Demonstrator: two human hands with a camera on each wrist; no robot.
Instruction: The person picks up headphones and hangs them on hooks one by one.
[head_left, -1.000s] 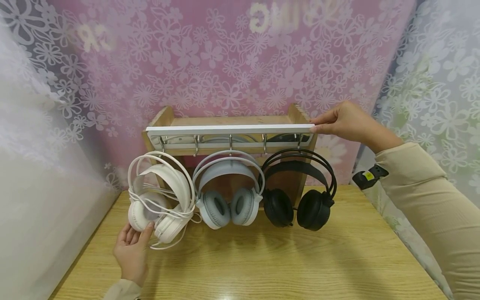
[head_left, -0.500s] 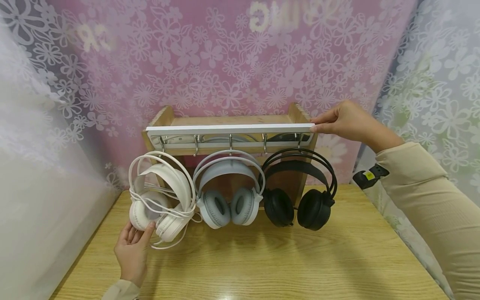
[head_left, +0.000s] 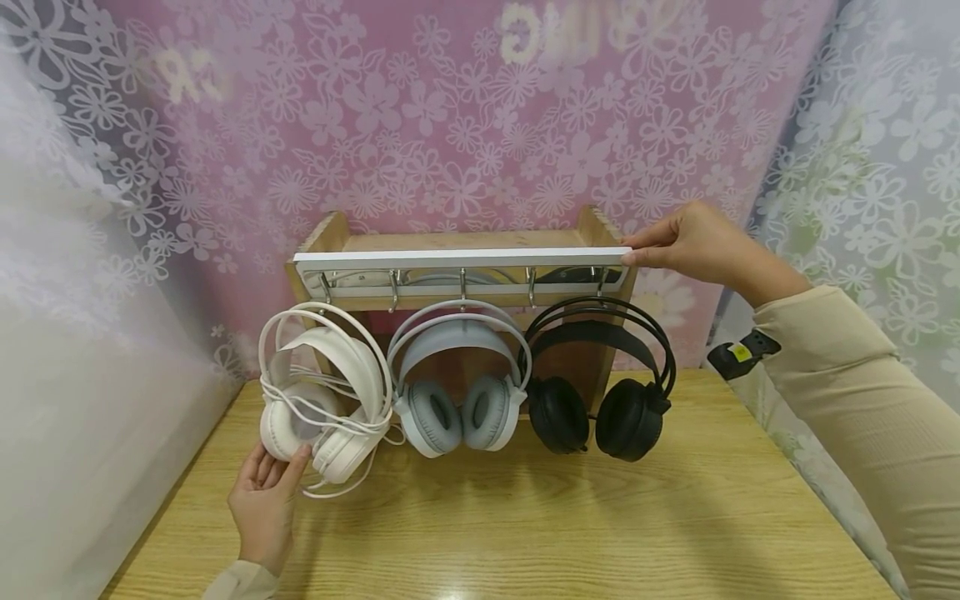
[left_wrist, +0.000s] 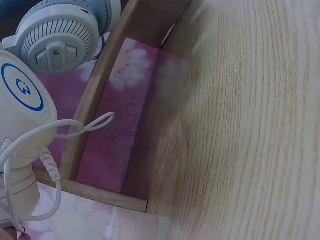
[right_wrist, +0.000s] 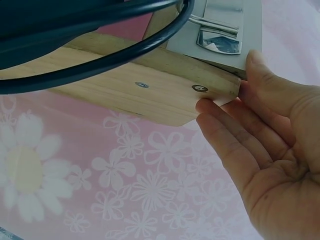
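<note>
White headphones (head_left: 352,367) hang tilted from the leftmost hook of a wooden rack, their white cord (left_wrist: 37,131) looped about them. My left hand (head_left: 262,508) pinches the lower edge of their left ear cup; in the left wrist view only fingertips (left_wrist: 10,234) show at the corner. At the rack's right end, my right hand (head_left: 697,246) grips the corner, thumb on the white hook rail (head_left: 450,257) and fingers against the wooden side panel (right_wrist: 125,85). Grey headphones (head_left: 483,412) hang in the middle and black headphones (head_left: 628,421) on the right.
The rack stands on a wood-grain table (head_left: 525,533), against a pink flowered backdrop (head_left: 465,117). White curtain-like sheets close in the left and right sides. Metal hooks (head_left: 393,292) line the rail. A black device with a yellow label (head_left: 738,352) is strapped at my right wrist.
Almost nothing differs. The white headphones and my left hand have shifted very slightly to the right; my right hand keeps its place at the rack's corner.
</note>
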